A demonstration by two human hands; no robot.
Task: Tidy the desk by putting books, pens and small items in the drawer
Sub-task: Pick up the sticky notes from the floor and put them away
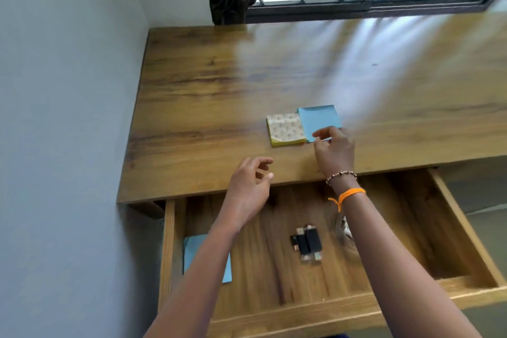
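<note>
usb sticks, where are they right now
The black usb sticks lie mid-floor in the open drawer, between the two forearms, right of a blue paper.

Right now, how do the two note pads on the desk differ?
The blue pad has a plain top; the patterned pad shows a printed cream top with yellow edges. The right hand pinches the blue pad's near corner; the patterned pad is untouched, left of it. Both are square, lying flat, side by side.

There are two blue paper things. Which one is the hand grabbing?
The blue notepad on the desk, pinched by the right hand. The other blue pad lies untouched in the open drawer.
</note>
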